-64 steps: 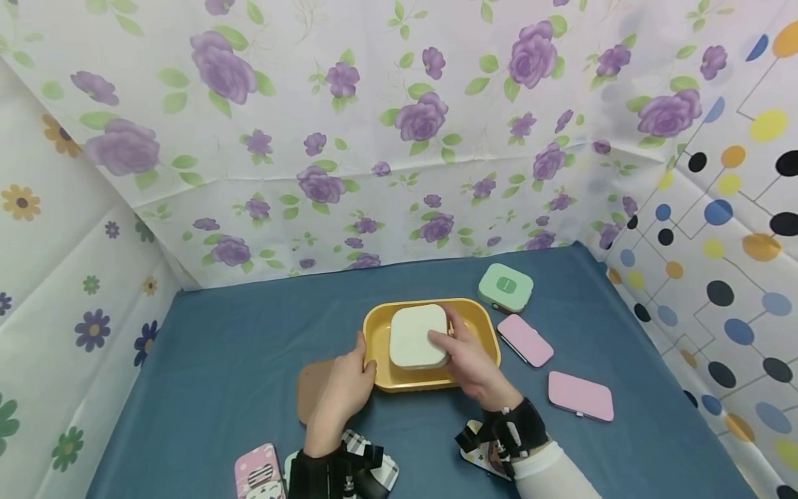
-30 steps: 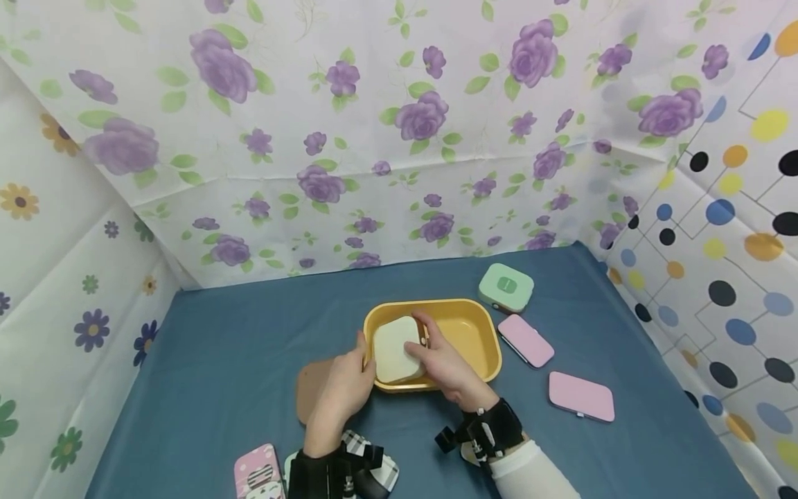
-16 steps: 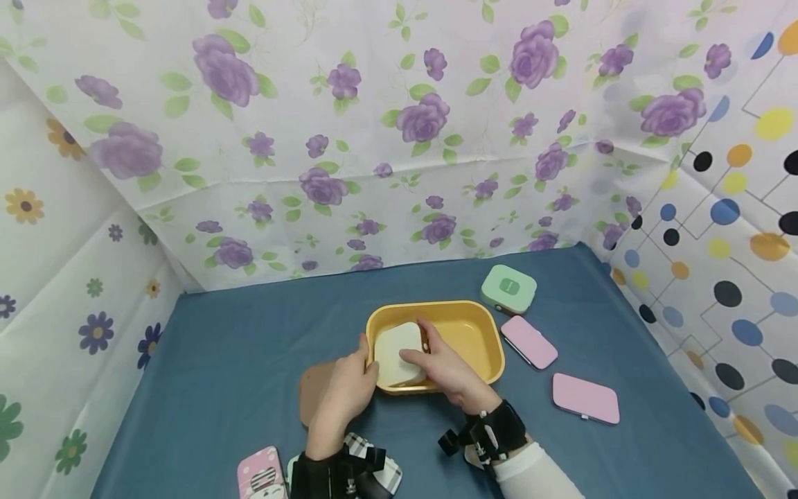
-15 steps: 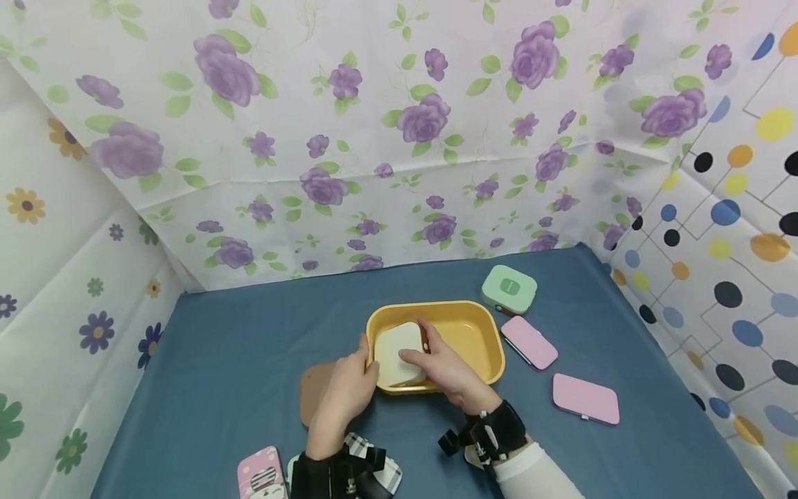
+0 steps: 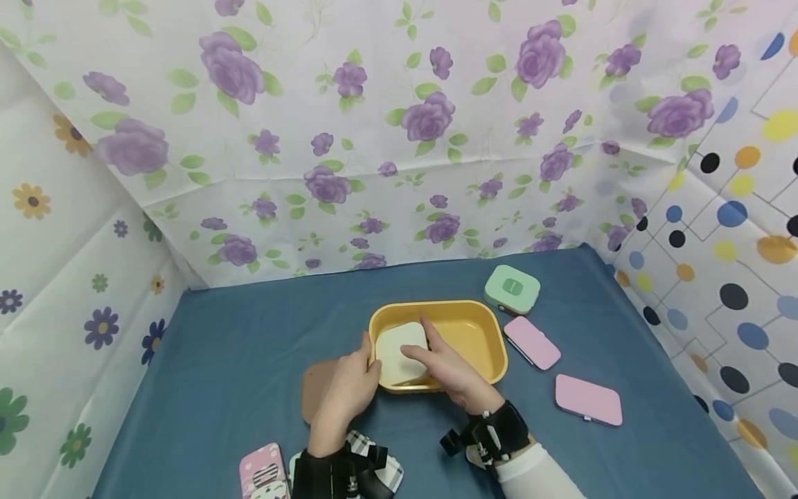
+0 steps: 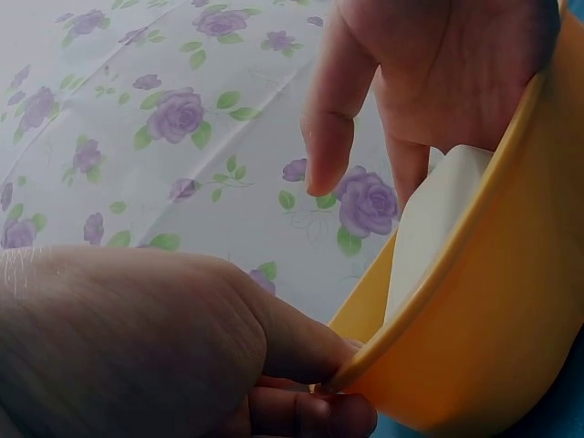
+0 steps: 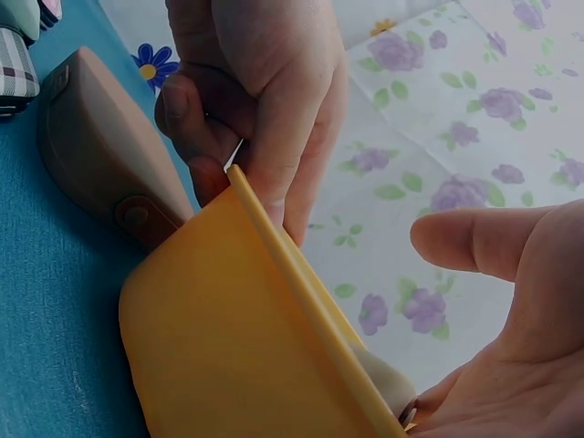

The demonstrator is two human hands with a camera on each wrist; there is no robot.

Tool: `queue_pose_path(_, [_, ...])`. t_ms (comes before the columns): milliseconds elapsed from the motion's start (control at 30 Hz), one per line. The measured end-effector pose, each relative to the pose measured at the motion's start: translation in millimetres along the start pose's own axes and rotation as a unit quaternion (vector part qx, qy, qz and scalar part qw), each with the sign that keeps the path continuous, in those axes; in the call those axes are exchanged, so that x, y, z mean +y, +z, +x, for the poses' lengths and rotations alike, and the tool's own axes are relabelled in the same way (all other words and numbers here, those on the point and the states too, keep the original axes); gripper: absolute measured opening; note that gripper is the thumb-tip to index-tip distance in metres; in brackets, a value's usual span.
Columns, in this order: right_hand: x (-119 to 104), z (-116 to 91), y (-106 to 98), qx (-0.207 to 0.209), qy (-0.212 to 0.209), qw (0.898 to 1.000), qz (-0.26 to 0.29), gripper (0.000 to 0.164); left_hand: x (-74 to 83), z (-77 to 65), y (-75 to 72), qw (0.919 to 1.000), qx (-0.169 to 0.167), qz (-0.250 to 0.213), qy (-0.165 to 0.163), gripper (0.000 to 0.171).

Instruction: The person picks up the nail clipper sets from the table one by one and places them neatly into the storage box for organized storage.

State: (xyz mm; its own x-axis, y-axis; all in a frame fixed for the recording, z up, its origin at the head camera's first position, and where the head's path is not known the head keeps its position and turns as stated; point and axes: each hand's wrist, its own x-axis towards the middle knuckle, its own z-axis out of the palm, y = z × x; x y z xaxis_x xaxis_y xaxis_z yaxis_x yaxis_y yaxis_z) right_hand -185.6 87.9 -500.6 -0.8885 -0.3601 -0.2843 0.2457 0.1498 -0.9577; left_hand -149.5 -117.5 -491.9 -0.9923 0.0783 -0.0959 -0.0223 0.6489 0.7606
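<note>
In the head view, a cream rounded-square case (image 5: 399,355) lies in the left part of a yellow plastic tray (image 5: 467,378). My left hand (image 5: 349,384) pinches the tray's left rim between thumb and fingers, as the left wrist view shows of the rim (image 6: 438,283). My right hand (image 5: 451,367) is over the tray, just right of the case. Its thumb (image 7: 470,239) stands away from the case in the right wrist view, while the other fingers reach down beside the case's right side, partly hidden.
Left of the tray lies a brown case (image 5: 316,388). A green case (image 5: 512,288) and two pink cases (image 5: 533,342) (image 5: 588,400) lie to the right. Near the front are a pink patterned case (image 5: 264,471) and a checked item (image 5: 391,473), partly behind my left wrist.
My right hand carried the cream case from over the tray's middle to its left part and lowered it there. Its grip has since loosened. The left hand stays on the rim.
</note>
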Motion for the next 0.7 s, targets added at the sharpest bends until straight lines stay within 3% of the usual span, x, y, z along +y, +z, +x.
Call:
queue_pose_path(167, [-1.2, 0.3, 0.2, 0.01, -0.002, 1.0, -0.004, 0.092, 0.8, 0.4, 0.4, 1.0, 0.001, 0.006, 0.003, 0.064])
queue_pose_path(433, [-3.1, -3.3, 0.1, 0.014, 0.011, 1.0, 0.013, 0.103, 0.6, -1.0, 1.0, 1.0, -0.002, 0.006, 0.007, 0.064])
queue_pose_path(700, [-4.7, -3.9, 1.7, 0.014, 0.012, 1.0, 0.016, 0.098, 0.0, -0.6, -0.1, 1.0, -0.005, -0.004, 0.0, 0.064])
